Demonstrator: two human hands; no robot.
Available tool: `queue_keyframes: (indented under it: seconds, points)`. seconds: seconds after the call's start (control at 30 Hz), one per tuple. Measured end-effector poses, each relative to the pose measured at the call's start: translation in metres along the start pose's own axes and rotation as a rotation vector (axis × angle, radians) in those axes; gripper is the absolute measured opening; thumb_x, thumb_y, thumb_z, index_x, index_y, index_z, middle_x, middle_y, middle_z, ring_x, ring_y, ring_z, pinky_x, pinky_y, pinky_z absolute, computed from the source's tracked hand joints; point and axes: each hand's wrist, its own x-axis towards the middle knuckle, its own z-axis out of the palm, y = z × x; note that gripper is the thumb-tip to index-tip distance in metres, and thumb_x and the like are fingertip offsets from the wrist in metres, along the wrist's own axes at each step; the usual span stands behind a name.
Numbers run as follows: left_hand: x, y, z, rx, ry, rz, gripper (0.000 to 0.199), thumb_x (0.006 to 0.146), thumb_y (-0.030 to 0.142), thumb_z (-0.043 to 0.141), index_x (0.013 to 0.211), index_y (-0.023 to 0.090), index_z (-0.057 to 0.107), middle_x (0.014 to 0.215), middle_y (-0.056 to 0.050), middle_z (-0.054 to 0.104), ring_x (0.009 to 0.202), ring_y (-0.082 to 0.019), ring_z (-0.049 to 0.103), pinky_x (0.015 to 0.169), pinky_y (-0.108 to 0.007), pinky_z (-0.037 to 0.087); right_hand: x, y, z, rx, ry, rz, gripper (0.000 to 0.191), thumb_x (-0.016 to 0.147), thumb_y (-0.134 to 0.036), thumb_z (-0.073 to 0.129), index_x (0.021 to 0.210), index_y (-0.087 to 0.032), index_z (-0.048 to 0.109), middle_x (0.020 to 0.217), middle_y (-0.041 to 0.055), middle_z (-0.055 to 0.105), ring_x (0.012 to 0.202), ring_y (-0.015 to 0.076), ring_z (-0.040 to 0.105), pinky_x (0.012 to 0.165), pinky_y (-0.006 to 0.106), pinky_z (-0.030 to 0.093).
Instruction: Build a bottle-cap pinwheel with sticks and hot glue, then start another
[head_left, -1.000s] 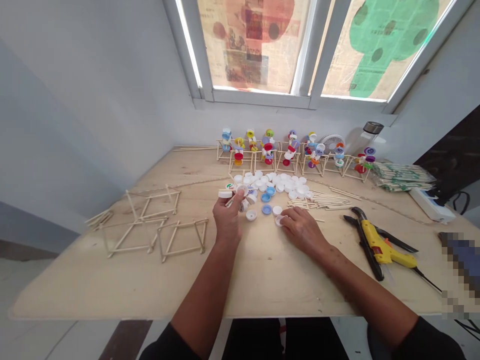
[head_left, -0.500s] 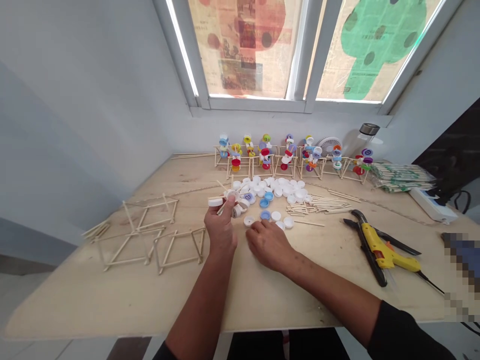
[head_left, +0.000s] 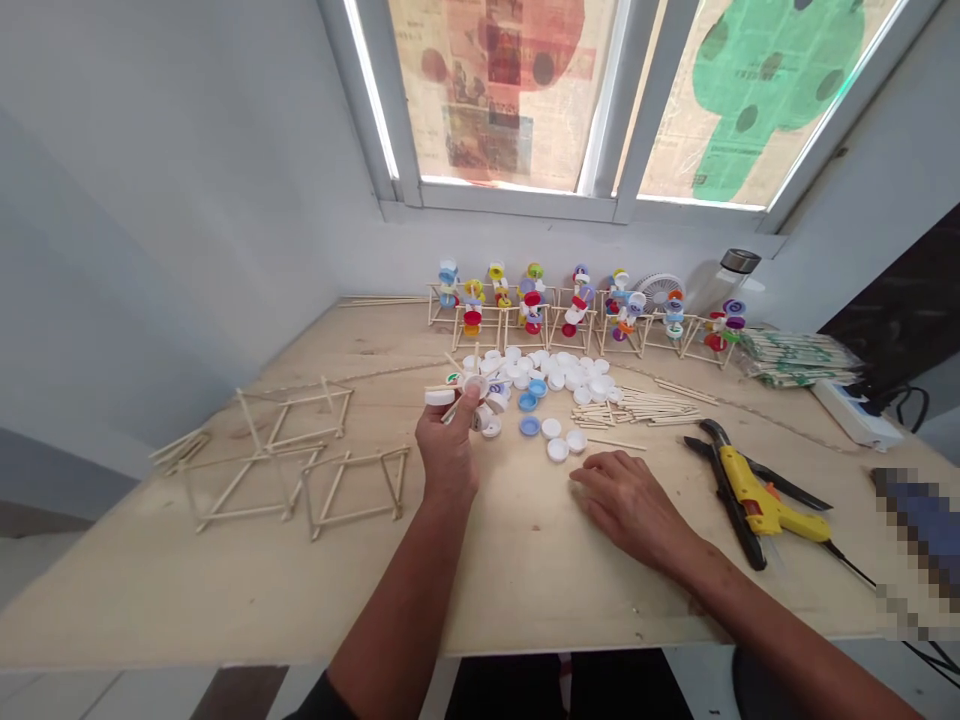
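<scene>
The left hand [head_left: 446, 450] pinches a wheel of sticks and caps [head_left: 477, 382] near its middle, above the table [head_left: 517, 595], probably to balance it; the right hand [head_left: 630, 503], fingers loosely extended (nothing shows in it), is near three white caps [head_left: 557, 450], likely set apart from the pile [head_left: 575, 376] for reach.

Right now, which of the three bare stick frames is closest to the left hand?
The rightmost stick frame, just beside the left hand; the other two frames sit farther from it.
</scene>
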Motion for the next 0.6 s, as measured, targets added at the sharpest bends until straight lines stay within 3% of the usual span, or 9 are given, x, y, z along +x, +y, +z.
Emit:
queue_keyframes:
  seconds: [0.27, 0.4, 0.6]
  points:
    - [0.001, -0.004, -0.001, 0.046, 0.002, 0.013, 0.036, 0.051, 0.030, 0.081, 0.080, 0.014, 0.067, 0.073, 0.001, 0.064, 0.062, -0.009, 0.057, 0.060, -0.022, 0.043, 0.033, -0.009, 0.011, -0.036, -0.065, -0.024, 0.036, 0.087, -0.022, 0.049, 0.123, -0.020, 0.053, 0.121, 0.0115, 0.056, 0.109, 0.0265, 0.048, 0.089, 0.040, 0.038]
    - [0.001, -0.005, 0.000, 0.068, 0.001, 0.018, 0.036, 0.051, 0.031, 0.081, 0.079, 0.014, 0.066, 0.072, 0.001, 0.064, 0.063, -0.010, 0.058, 0.060, -0.022, 0.043, 0.040, -0.004, 0.008, 0.033, -0.028, -0.050, 0.034, 0.088, -0.022, 0.048, 0.121, -0.019, 0.054, 0.127, 0.0105, 0.055, 0.115, 0.0240, 0.047, 0.093, 0.038, 0.036]
    - [0.001, -0.004, 0.000, 0.039, -0.008, 0.017, 0.035, 0.052, 0.031, 0.081, 0.078, 0.014, 0.066, 0.073, 0.000, 0.065, 0.063, -0.010, 0.058, 0.059, -0.022, 0.043, 0.053, 0.032, -0.014, -0.065, 0.061, 0.279, 0.027, 0.089, -0.023, 0.049, 0.113, -0.021, 0.062, 0.113, 0.0093, 0.063, 0.107, 0.0233, 0.053, 0.089, 0.036, 0.037]
